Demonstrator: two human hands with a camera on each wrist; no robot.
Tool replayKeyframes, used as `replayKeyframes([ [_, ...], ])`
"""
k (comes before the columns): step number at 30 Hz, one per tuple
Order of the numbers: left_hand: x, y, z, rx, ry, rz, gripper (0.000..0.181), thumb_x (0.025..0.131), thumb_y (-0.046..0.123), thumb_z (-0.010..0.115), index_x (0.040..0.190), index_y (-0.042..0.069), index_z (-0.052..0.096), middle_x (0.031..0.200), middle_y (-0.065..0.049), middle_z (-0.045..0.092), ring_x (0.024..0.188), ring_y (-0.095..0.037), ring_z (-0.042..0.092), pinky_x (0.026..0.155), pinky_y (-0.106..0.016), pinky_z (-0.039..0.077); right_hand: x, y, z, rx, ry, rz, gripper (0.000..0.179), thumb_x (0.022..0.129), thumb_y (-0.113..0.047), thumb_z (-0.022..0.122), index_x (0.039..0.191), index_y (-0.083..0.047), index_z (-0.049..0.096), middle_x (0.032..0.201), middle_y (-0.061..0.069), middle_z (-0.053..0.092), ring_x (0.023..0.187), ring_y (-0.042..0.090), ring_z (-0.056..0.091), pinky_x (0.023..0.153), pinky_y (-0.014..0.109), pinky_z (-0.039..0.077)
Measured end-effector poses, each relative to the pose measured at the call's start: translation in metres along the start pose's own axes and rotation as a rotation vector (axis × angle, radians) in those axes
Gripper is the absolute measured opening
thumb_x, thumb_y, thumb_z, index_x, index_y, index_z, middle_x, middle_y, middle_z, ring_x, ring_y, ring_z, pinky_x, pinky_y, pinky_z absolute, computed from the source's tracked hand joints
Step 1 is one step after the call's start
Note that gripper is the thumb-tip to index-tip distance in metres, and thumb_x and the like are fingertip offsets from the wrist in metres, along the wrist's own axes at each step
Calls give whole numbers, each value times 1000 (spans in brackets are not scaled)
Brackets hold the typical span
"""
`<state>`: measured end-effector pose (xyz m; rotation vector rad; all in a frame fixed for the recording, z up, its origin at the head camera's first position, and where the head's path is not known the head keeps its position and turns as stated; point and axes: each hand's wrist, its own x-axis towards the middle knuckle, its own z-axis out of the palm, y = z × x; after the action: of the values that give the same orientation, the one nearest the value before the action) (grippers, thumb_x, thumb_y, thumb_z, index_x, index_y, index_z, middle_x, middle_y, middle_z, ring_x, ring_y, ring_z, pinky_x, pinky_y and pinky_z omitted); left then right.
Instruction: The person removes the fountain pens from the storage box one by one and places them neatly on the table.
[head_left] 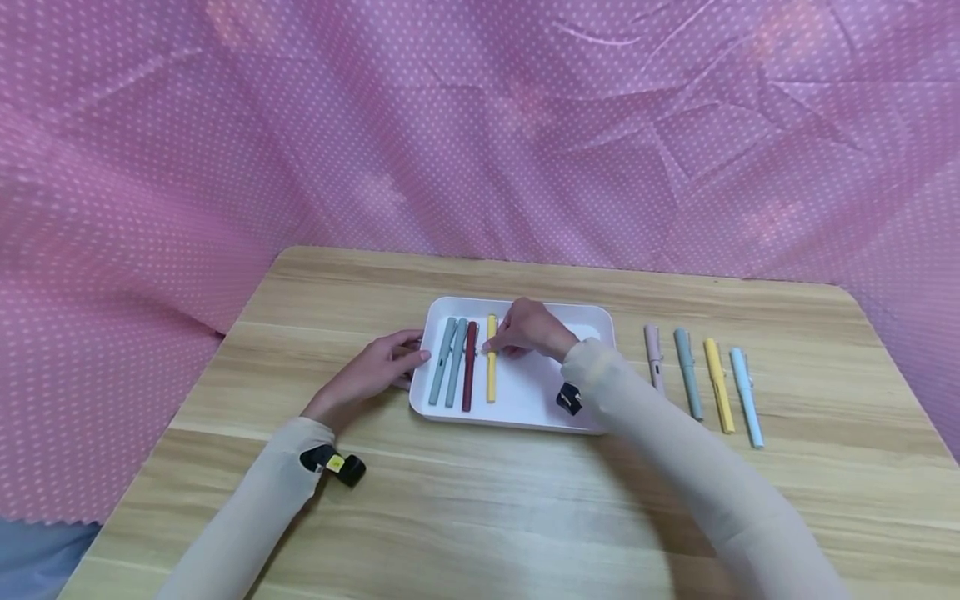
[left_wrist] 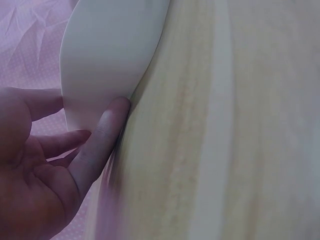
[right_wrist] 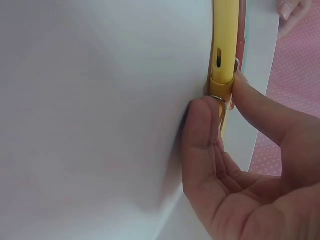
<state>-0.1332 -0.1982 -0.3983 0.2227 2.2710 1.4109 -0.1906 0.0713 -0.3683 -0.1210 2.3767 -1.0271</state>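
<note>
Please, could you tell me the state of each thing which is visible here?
White tray: upright, on table, left hand touching its side
Left grey-green pen: lying in tray
Right grey-green pen: lying in tray
Red pen: lying in tray
Yellow pen in tray: capped, pinched by right hand
Mauve pen: lying on table
Grey-blue pen: lying on table
Other yellow pen: lying on table
Light-blue pen: lying on table
Pink cloth: hanging, creased

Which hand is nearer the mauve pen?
The right hand: it pinches a yellow pen in the white tray, left of the mauve pen. The left hand is farther left, at the tray's left edge.
</note>
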Motion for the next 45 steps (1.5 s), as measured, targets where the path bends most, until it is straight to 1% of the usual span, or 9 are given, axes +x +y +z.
replayKeyframes([
  [7,0,0,0,-19,7,-25,59,109,29,56,160,6,37,149,-20,52,122,-33,63,90,-36,62,-3,-2,0,-45,0,13,25,87,-20,87,83,-1,72,77,10,72,65,15,64,68,27,60],
  [14,0,0,1,-20,3,-14,60,110,28,56,160,4,35,149,-22,51,122,-35,63,90,-37,62,-3,-5,4,-149,-9,17,27,89,-27,86,91,-2,76,77,9,72,68,16,63,68,26,57],
  [16,0,0,1,-28,6,-21,59,109,28,56,160,5,36,148,-21,52,122,-34,63,89,-36,62,-3,-5,5,-163,-4,13,28,89,-28,86,92,-2,76,77,9,72,69,16,64,67,26,56],
  [22,0,-2,1,-34,3,-11,60,109,27,56,160,4,35,149,-22,51,122,-35,62,90,-36,62,-1,-5,9,-184,0,15,30,89,-29,85,94,-2,74,76,7,71,69,17,64,62,23,52],
  [27,1,-3,1,-28,4,-2,60,109,27,56,160,3,35,149,-23,50,122,-36,62,90,-37,62,0,-3,11,-145,-18,27,30,91,-29,84,94,-1,74,76,7,72,66,15,66,62,23,56],
  [33,1,-2,2,-22,9,-11,60,109,27,56,160,2,35,150,-24,50,122,-36,63,89,-36,62,1,2,12,-28,-27,43,27,91,-24,84,92,1,73,77,8,74,63,14,69,63,24,61],
  [37,1,-2,2,-37,7,-19,60,109,26,57,160,2,35,150,-25,50,121,-36,63,89,-37,62,1,4,11,20,-33,58,25,92,-22,82,94,1,70,78,9,73,64,14,70,64,24,62],
  [41,0,-1,2,-48,4,-13,60,109,25,57,160,2,34,150,-25,50,121,-36,63,88,-37,63,-1,4,8,48,-53,51,23,94,-19,80,97,1,70,81,10,73,66,15,70,67,25,63],
  [45,0,-1,1,-44,2,-7,60,109,25,57,160,1,34,150,-25,50,121,-36,63,88,-37,63,-3,4,3,88,-71,23,21,96,-18,78,97,2,71,83,12,73,69,17,70,70,28,64],
])
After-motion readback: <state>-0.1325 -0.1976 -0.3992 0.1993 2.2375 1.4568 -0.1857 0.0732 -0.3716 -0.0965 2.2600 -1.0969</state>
